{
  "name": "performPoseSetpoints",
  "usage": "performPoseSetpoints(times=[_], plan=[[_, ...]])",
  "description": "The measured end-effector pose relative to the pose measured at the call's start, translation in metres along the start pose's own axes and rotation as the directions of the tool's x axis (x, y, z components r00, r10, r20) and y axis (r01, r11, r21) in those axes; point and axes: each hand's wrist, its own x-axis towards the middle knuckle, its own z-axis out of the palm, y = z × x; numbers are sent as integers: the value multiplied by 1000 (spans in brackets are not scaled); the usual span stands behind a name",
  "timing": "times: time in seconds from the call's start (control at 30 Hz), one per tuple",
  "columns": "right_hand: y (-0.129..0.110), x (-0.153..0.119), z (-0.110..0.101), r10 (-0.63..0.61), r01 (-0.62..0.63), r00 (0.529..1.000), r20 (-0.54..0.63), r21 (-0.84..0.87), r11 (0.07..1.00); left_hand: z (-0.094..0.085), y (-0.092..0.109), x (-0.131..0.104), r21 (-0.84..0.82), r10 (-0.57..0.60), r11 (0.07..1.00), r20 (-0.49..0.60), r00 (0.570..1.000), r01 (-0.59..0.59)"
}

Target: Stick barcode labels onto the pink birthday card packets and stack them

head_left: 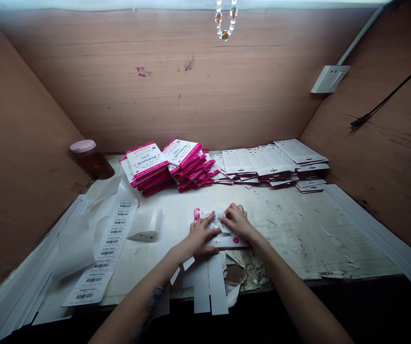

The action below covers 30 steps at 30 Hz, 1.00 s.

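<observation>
A flat white packet with pink edges (228, 242) lies on the table in front of me. My left hand (202, 235) rests on its left part, fingers spread and pressing it flat. Over the middle of the packet, my right hand (240, 222) pinches a small white barcode label (222, 224) at its right side. The label touches or hovers just over the packet; I cannot tell which. To the left lies a long sheet of barcode labels (107, 252), with curled backing paper (74, 248) beside it.
Pink-edged birthday packets (148, 160) are piled at the back. Stacks of packets with white backs (258, 160) stand to their right. A lidded jar of dark liquid (92, 160) stands back left. Paper strips (201, 286) hang over the torn front edge. A socket (330, 79) is on the wall.
</observation>
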Motion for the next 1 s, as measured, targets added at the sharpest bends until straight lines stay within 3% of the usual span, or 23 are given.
performPoseSetpoints(times=[0.23,0.4,0.57,0.67,0.8,0.9,1.0], plan=[[3,-6,9,25,-29,998,-65,-54,998,-2,2,0,14,9,1000,3,1000,-9],[7,-1,14,99,-104,971,-216,-14,994,-1,1,0,2,12,1000,12,1000,-12],[1,0,19,74,-132,963,-259,-211,968,5,-2,0,-32,-10,999,-6,1000,10],[-3,-20,17,45,-123,967,-253,-301,946,7,-3,-3,-85,-25,996,-29,999,23],[-4,-75,15,27,-132,955,-295,-343,930,-5,0,1,-143,-73,987,3,997,72],[3,-111,19,-22,-86,951,-310,-329,940,-25,2,25,-126,-148,980,49,988,154],[16,-125,28,-52,-60,919,-390,-270,961,-45,1,60,-67,-215,973,79,974,220]])
